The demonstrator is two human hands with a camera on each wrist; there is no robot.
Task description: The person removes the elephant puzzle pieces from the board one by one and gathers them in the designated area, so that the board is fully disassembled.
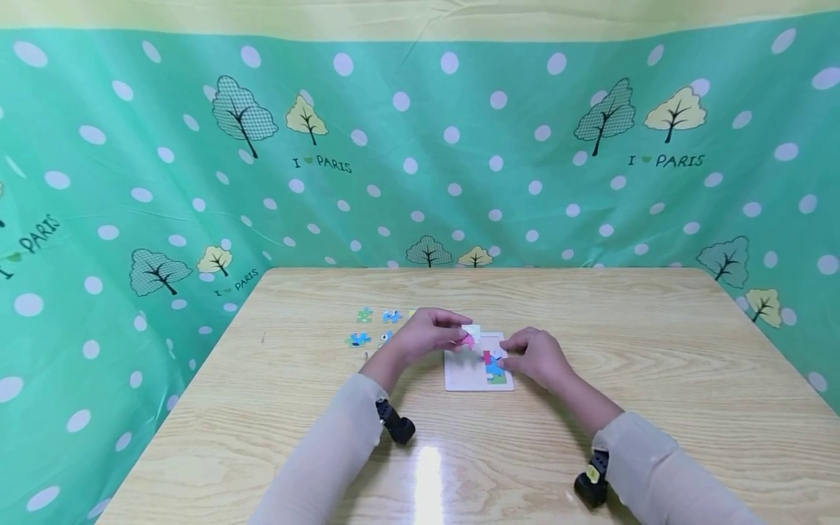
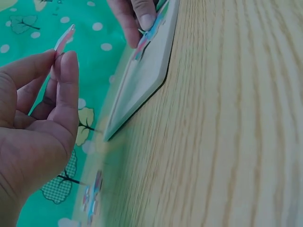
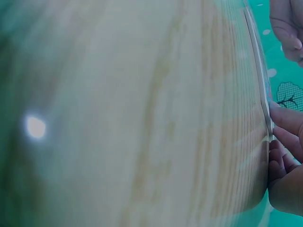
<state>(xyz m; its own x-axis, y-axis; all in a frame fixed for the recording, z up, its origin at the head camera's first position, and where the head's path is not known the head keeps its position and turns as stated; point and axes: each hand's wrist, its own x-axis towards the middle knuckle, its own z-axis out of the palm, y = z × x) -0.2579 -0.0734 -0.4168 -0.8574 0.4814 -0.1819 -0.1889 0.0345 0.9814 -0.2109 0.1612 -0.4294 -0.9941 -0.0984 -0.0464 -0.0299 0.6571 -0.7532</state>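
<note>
My left hand (image 1: 428, 335) holds a pink and white jigsaw piece (image 1: 469, 335) between thumb and fingertips. In the left wrist view this piece (image 2: 64, 40) is edge-on, raised above the table. Below and to its right lies a shallow white puzzle tray (image 1: 464, 380). Several joined pieces (image 1: 495, 367), blue, green and red, lie along the tray's right side. My right hand (image 1: 539, 357) is at that side, thumb touching the joined pieces and fingers by the tray's edge. Its fingertips (image 3: 279, 113) meet the tray in the right wrist view.
Several loose jigsaw pieces (image 1: 359, 340) lie on the wooden table (image 1: 275, 408) left of the tray, some partly hidden behind my left hand. A green dotted curtain (image 1: 420, 146) hangs behind the table's far edge. Each wrist carries a black camera (image 1: 397, 423).
</note>
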